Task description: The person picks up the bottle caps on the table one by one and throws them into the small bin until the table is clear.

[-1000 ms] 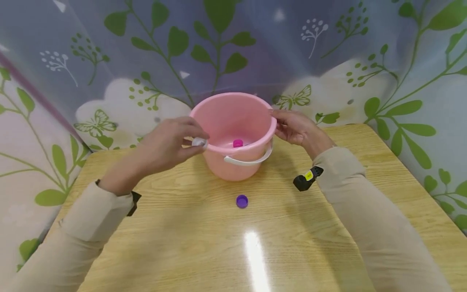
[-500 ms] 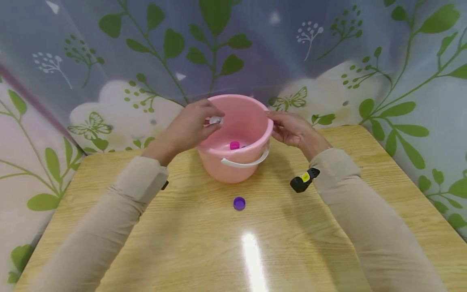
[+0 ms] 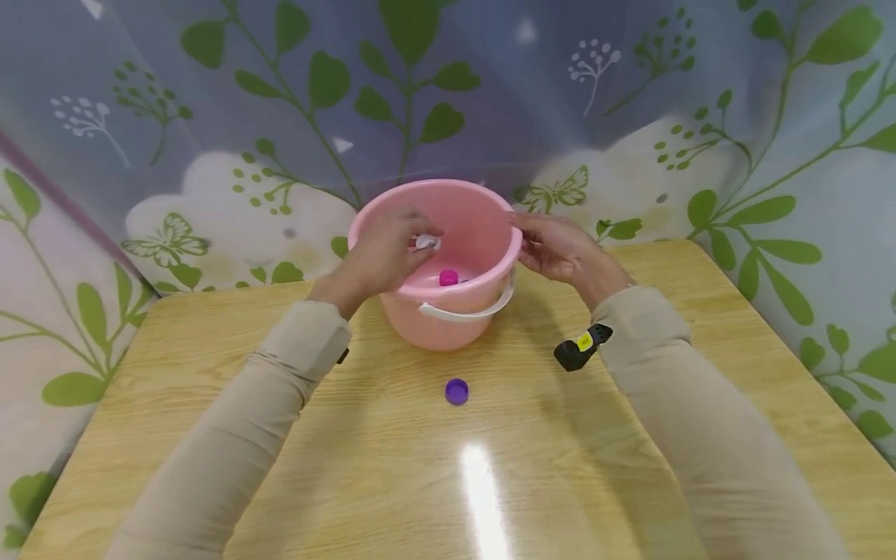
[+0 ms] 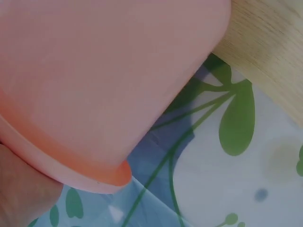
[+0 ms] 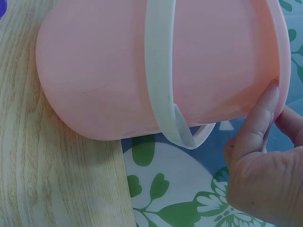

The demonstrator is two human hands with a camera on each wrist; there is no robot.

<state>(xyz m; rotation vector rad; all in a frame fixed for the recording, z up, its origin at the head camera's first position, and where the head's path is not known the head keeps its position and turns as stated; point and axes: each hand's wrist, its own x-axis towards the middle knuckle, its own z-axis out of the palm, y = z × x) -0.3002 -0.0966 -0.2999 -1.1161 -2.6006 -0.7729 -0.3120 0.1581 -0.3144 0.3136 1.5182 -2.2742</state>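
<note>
A pink bucket [image 3: 437, 323] with a white handle [image 3: 462, 314] stands upright on the table. My left hand [image 3: 385, 253] reaches over its left rim and pinches a small whitish, cap-like object [image 3: 427, 242] above the inside. Its exact kind is unclear. In the left wrist view only part of that hand [image 4: 26, 189] shows beside the rim, and the pinched object is hidden. My right hand [image 3: 560, 247] grips the right rim between thumb and fingers, as the right wrist view also shows [image 5: 265, 161]. Inside the bucket lies a bright pink cap [image 3: 449, 278], with something small and darker partly hidden beside it.
A purple cap [image 3: 457, 391] lies hollow side up on the wooden table [image 3: 392, 474], in front of the bucket. Leaf-patterned fabric [image 3: 490, 93] rises behind the table and at both sides, close to the bucket's back.
My left hand has moved right, from outside the bucket's left rim to over its opening, still pinching the whitish object. The right hand keeps its grip on the rim.
</note>
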